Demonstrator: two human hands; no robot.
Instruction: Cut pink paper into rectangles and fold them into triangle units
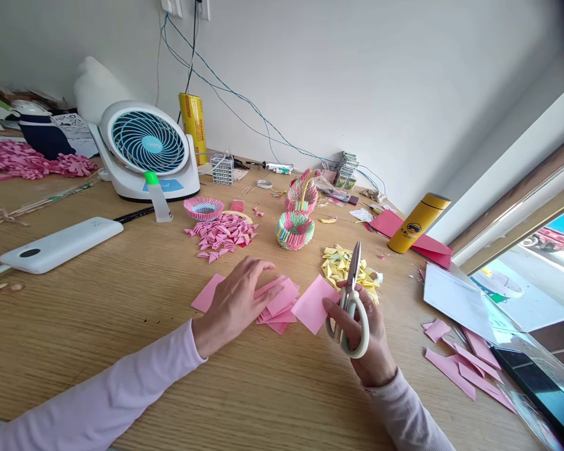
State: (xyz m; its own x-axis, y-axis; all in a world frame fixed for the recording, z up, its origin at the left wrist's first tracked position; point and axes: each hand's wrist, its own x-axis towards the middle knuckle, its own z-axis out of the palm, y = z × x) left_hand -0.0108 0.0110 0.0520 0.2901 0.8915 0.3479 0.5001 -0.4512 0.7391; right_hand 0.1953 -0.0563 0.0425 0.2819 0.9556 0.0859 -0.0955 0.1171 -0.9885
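My right hand (pixel 364 332) holds white-handled scissors (pixel 352 307), blades pointing up and together. Between its thumb and fingers is also a square pink paper (pixel 314 305). My left hand (pixel 237 300) hovers with fingers apart at the left edge of a loose stack of pink papers (pixel 282 300). Another pink paper (pixel 208 293) lies partly behind the left hand. Beyond the hands are a heap of folded pink pieces (pixel 223 235) and a heap of folded yellow pieces (pixel 341 266). A small multicoloured paper basket (pixel 294 232) stands between the heaps.
A white fan (pixel 145 147), a white device (pixel 63 244) and a green-capped bottle (pixel 158 197) occupy the left. A yellow flask (pixel 418 223) stands back right. Pink offcuts (pixel 470 366) and a dark phone (pixel 538 385) lie right. Pink bowl (pixel 203 208) sits behind the pink heap.
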